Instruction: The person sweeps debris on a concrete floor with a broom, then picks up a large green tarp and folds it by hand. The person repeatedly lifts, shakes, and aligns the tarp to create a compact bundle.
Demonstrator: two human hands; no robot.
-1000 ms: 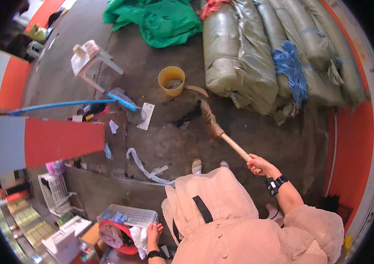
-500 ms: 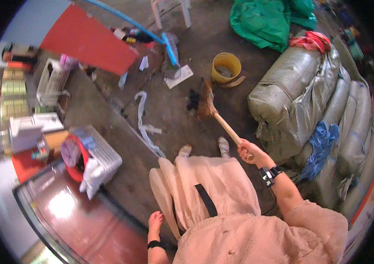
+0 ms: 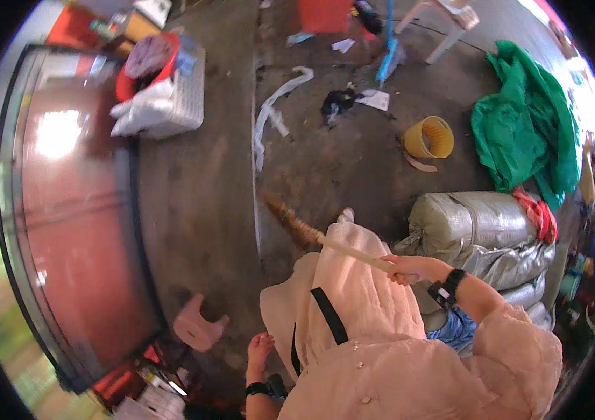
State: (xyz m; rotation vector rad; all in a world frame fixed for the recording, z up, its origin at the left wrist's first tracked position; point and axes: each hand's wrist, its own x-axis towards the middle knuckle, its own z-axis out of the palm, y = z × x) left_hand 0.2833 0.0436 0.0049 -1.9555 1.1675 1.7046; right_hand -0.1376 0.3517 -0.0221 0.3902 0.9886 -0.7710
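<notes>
My right hand (image 3: 404, 269) is wrapped around the pale wooden handle of a short broom (image 3: 357, 254). The broom slants across the front of my dress, and its brown bristle head (image 3: 292, 221), blurred, is low over the floor by my foot. My left hand (image 3: 261, 346) hangs at my left side with its fingers curled in, and nothing shows in it. Ahead on the floor lies a heap of black debris (image 3: 340, 103) beside a white flat piece (image 3: 374, 99). A crumpled whitish plastic strip (image 3: 269, 115) stretches along a floor seam.
A yellow bucket (image 3: 429, 137) stands ahead to the right, before a green plastic sheet (image 3: 525, 119). Silvery wrapped bales (image 3: 476, 220) crowd my right. On the left are a glass-topped case (image 3: 87, 231), a loaded white basket (image 3: 189, 101) and a pink stool (image 3: 201, 323).
My view has turned left. The broom has swung from the black debris back toward my feet and leftward, still in my right hand. A pink stool has come into view.
</notes>
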